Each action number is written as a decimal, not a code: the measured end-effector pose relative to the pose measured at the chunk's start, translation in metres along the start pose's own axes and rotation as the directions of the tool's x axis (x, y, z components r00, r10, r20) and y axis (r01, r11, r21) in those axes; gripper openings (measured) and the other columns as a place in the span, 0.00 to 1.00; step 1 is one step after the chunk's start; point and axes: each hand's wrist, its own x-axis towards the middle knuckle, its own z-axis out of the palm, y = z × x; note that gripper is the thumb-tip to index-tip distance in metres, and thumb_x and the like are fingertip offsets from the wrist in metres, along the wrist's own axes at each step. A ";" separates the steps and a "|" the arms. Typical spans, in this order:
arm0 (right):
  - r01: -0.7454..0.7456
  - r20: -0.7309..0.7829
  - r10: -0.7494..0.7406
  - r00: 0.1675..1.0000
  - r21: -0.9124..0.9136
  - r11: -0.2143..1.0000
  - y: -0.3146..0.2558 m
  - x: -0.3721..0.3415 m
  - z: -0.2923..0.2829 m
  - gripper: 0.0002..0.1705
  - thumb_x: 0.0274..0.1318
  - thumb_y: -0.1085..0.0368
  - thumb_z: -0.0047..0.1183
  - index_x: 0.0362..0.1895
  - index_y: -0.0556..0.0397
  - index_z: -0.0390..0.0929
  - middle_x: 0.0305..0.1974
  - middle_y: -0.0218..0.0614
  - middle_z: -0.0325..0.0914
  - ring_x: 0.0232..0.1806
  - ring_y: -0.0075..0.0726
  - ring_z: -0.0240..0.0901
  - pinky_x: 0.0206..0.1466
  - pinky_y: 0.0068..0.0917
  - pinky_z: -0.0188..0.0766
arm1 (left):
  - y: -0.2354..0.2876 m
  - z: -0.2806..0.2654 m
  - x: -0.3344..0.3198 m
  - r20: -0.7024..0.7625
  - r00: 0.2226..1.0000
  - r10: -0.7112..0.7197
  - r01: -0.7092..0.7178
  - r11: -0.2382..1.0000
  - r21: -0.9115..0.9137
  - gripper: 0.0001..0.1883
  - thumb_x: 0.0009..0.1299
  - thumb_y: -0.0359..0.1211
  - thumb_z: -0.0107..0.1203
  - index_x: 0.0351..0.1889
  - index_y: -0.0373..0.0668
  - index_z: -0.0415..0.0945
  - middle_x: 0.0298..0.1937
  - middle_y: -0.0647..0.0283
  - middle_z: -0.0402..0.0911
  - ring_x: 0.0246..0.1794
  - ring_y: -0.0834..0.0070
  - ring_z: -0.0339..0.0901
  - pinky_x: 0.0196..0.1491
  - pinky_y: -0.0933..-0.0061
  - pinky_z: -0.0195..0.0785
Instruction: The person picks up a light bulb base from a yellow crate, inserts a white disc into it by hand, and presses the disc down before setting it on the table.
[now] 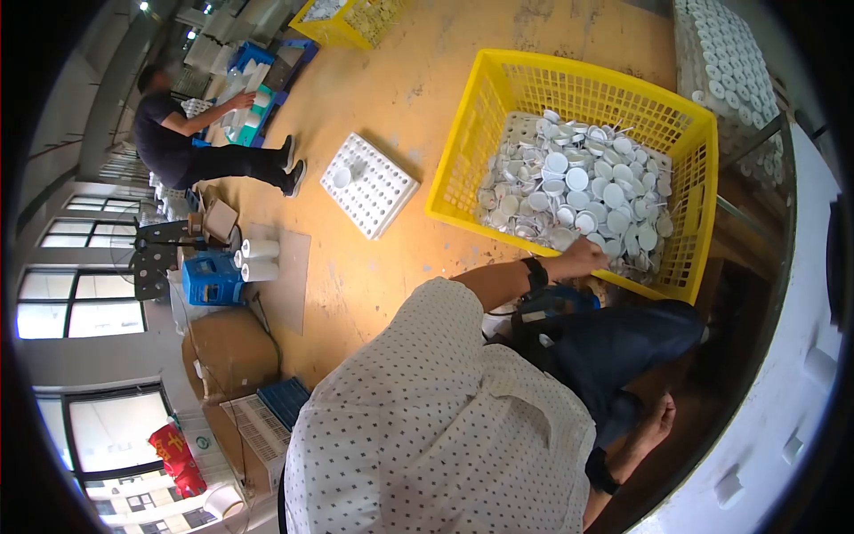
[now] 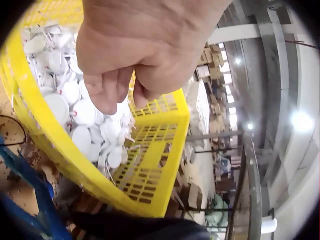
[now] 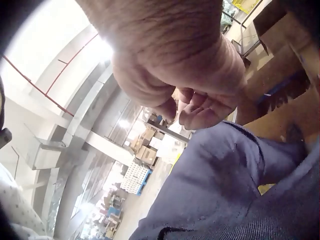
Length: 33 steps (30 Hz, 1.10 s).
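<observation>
Left grip (image 1: 580, 258): fingers bent, can't tell if pinching. White stemmed discs (image 1: 578, 181) heaped just beyond it in yellow basket (image 1: 708, 196); crossed stems may snag, I'd judge, dragging extras. Right grip (image 3: 185, 72) curled, contents hidden.

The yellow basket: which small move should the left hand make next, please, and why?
Probably the left hand should ease its fingertips down to one white disc. It is at the near side of the yellow basket, by the loose discs, with fingers curled downward. Whether it already holds one, I cannot tell.
</observation>
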 end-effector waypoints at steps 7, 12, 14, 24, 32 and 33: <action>-0.002 -0.018 0.002 1.000 0.000 1.000 -0.001 -0.009 -0.015 0.10 0.57 0.61 0.47 0.36 0.55 0.73 0.25 0.20 0.64 0.26 0.14 0.56 0.29 0.13 0.52 | 0.043 0.049 -0.022 0.291 0.936 0.197 -0.260 0.945 0.198 0.18 0.63 0.42 0.49 0.19 0.38 0.75 0.18 0.60 0.76 0.20 0.70 0.74 0.29 0.72 0.67; 0.057 -0.036 -0.058 0.998 -0.011 0.998 0.006 -0.014 -0.030 0.13 0.57 0.60 0.47 0.40 0.56 0.72 0.33 0.28 0.71 0.34 0.22 0.65 0.38 0.18 0.62 | 0.062 0.071 -0.038 0.266 0.893 0.363 -0.396 0.914 0.084 0.11 0.65 0.35 0.45 0.30 0.36 0.73 0.30 0.57 0.78 0.34 0.66 0.76 0.39 0.71 0.68; 0.070 -0.037 -0.070 0.997 0.020 0.997 0.020 -0.005 -0.045 0.14 0.57 0.61 0.47 0.42 0.58 0.71 0.36 0.32 0.71 0.37 0.25 0.66 0.42 0.20 0.62 | 0.066 0.076 -0.043 0.291 0.833 0.470 -0.506 0.860 0.061 0.11 0.64 0.33 0.45 0.32 0.34 0.74 0.30 0.57 0.79 0.35 0.63 0.77 0.41 0.70 0.68; 0.060 0.004 -0.060 0.998 0.044 0.997 0.009 0.019 -0.031 0.14 0.56 0.59 0.48 0.39 0.57 0.71 0.33 0.31 0.70 0.35 0.25 0.64 0.39 0.20 0.61 | 0.080 0.067 -0.069 0.340 0.846 0.410 -0.438 0.899 0.005 0.12 0.55 0.35 0.59 0.30 0.35 0.77 0.37 0.52 0.79 0.31 0.69 0.78 0.35 0.76 0.70; 0.149 -0.024 -0.150 0.988 -0.035 0.988 0.016 0.024 -0.032 0.12 0.58 0.61 0.46 0.38 0.57 0.72 0.26 0.28 0.66 0.27 0.21 0.59 0.31 0.16 0.57 | 0.080 0.067 -0.074 0.302 0.860 0.411 -0.452 0.889 0.077 0.12 0.56 0.36 0.58 0.31 0.35 0.77 0.26 0.56 0.79 0.27 0.71 0.78 0.30 0.75 0.68; 0.168 -0.022 -0.168 0.985 -0.004 0.986 0.018 0.023 -0.033 0.11 0.58 0.61 0.45 0.37 0.57 0.71 0.26 0.28 0.66 0.27 0.20 0.59 0.31 0.17 0.57 | 0.080 0.067 -0.075 0.300 0.859 0.415 -0.457 0.886 0.084 0.12 0.57 0.36 0.58 0.31 0.35 0.77 0.26 0.56 0.79 0.26 0.70 0.78 0.30 0.75 0.68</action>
